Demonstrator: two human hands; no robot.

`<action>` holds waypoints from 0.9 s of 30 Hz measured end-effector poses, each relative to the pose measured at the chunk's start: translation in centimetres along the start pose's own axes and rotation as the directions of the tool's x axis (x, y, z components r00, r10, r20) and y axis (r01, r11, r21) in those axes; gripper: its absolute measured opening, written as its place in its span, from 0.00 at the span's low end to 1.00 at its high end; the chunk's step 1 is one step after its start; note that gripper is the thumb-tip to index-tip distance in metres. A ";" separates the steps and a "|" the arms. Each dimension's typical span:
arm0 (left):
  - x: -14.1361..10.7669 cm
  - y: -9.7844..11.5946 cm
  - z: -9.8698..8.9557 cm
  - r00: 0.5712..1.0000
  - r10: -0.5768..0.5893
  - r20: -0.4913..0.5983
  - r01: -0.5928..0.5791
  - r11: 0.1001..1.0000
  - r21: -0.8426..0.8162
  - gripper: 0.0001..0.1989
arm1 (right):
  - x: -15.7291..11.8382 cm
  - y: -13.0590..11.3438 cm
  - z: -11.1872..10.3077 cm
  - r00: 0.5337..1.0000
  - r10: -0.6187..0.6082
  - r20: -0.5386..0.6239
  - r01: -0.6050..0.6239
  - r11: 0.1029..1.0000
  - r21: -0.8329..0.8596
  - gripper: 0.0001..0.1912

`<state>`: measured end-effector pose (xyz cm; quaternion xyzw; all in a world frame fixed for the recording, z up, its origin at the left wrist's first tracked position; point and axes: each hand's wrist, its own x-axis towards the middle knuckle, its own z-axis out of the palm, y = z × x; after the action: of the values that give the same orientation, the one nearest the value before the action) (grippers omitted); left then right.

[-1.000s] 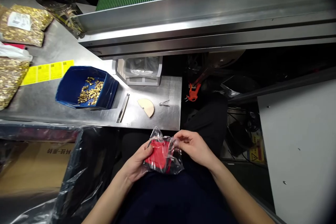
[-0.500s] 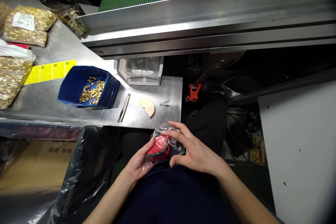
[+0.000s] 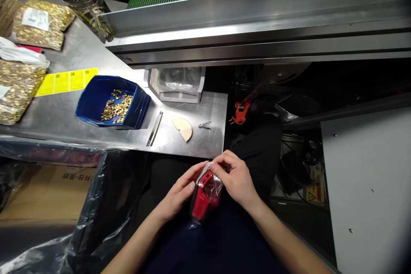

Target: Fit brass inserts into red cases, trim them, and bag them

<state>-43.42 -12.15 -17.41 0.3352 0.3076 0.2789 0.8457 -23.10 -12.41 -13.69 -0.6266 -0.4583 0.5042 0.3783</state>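
A red and black plastic part sits inside a clear plastic bag, held over my lap just below the table edge. My left hand grips the part through the bag from the left, thumb on the near side. The fingers of my right hand pinch the upper end of the bag. On the metal table above my hands lie a cream half-round piece, a small metal clip-like piece and slim tweezers.
A blue bin holds small brass pieces; a grey bin stands beside it. Bags of brass parts lie at left. A metal conveyor rail crosses above. Orange-handled cutters hang right of the table. A plastic-lined crate stands at lower left.
The bagged part has turned more upright and shifted slightly right. My right hand has gone from spread fingers beside it to pinching the bag's upper end.
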 end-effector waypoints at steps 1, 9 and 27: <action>0.1 0.2 0.1 0.999 0.002 0.039 -0.002 1.000 0.006 0.37 | 0.0 0.3 0.1 0.999 0.036 0.008 -0.036 0.999 0.005 0.07; 0.6 0.1 0.4 0.988 -0.126 0.090 0.131 0.990 -0.052 0.52 | 1.8 1.1 -3.2 0.993 0.060 -0.097 -0.054 0.997 0.063 0.13; 1.3 0.6 -0.1 0.979 -0.193 -0.070 0.187 0.979 -0.085 0.20 | 1.1 0.8 -0.4 0.891 0.375 0.255 -0.447 0.824 0.348 0.12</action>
<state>-42.77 -10.88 -17.48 0.2599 0.3598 0.2215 0.8683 -22.46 -11.58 -14.66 -0.5738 -0.2316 0.7094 0.3375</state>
